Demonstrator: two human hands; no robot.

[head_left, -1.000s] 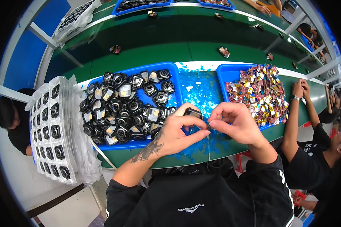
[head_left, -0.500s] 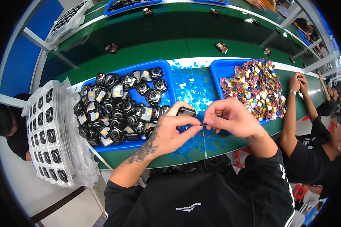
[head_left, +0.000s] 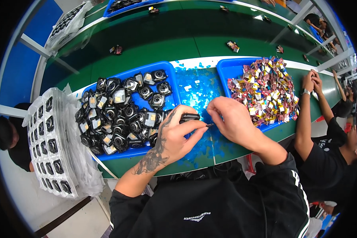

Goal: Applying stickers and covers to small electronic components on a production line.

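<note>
The left hand [head_left: 175, 137] was above the near edge of the green counter [head_left: 125, 168], between two blue bins. Its fingers were curled around a black case [head_left: 189, 117], and their tips were closed together on a small dark piece [head_left: 210, 125]. The case sat at the far side of that hand, just beyond the finger that reached right. The right hand [head_left: 236, 121] was just right of the piece, its fingers bent inward; whether they gripped anything could not be told, since the back of the hand hid their tips.

The left bin [head_left: 173, 75] was heaped with watch cases [head_left: 121, 115], thinning toward its right side, where blue floor showed. The right bin [head_left: 223, 69] bore a mound of packets [head_left: 265, 93] in pink, white and yellow. Scraps of blue film [head_left: 198, 89] littered the counter between the bins. At the far left stood a stack of white trays [head_left: 47, 146] with dark cases in the pockets. Beyond the bins, a few bundles [head_left: 233, 47] lay on a green belt [head_left: 146, 37]. A co-worker's hands [head_left: 312, 81] met at the right.
</note>
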